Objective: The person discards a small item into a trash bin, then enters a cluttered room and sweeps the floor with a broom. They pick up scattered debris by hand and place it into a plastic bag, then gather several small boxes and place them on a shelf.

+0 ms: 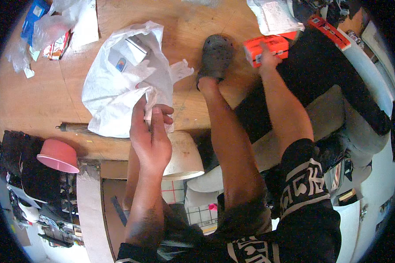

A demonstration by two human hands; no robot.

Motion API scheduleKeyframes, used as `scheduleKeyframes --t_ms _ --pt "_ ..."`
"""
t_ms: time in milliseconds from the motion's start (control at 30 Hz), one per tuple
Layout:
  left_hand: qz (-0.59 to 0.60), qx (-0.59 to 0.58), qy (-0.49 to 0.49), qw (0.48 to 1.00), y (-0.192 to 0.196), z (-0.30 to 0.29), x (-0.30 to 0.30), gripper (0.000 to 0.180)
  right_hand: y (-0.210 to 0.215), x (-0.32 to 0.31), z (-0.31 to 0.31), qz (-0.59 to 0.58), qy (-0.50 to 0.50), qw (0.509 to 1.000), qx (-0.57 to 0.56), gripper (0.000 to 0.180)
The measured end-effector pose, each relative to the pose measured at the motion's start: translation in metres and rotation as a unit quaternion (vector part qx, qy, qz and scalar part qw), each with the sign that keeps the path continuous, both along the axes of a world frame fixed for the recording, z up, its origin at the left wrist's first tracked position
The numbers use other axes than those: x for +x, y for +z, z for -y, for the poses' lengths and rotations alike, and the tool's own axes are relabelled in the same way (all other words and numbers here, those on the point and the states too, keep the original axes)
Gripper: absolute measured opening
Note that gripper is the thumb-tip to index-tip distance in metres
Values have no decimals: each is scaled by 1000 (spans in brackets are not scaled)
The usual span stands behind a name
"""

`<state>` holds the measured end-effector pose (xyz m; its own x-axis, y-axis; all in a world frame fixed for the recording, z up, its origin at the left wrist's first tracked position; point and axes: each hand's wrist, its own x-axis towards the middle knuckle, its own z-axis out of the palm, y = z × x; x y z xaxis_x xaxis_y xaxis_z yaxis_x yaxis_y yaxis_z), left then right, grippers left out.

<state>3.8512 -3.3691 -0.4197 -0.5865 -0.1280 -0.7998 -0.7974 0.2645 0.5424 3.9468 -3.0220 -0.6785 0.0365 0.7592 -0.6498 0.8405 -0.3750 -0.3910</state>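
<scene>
Wooden table (39,101) bears a white plastic bag (118,83), pinched by fingers (156,116).

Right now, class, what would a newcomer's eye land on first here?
The crumpled white plastic bag at centre left on the wooden tabletop, with the left hand gripping its lower edge. Upper right, the right hand rests on a bright orange box. A pink plastic bowl sits low on the left.
</scene>
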Motion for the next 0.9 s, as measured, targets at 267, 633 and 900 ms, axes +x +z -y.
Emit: scheduleKeyframes --t_ms 267,633,900 --pt "-19 12 -11 1000 -8 -3 -9 35 67 58 39 154 329 930 61 89" --pt "-19 2 -24 1000 -6 -4 -9 34 42 -121 -59 252 620 719 189 75" --pt "-10 4 -22 1000 -4 -11 -10 33 39 -119 -56 224 735 605 210 97"
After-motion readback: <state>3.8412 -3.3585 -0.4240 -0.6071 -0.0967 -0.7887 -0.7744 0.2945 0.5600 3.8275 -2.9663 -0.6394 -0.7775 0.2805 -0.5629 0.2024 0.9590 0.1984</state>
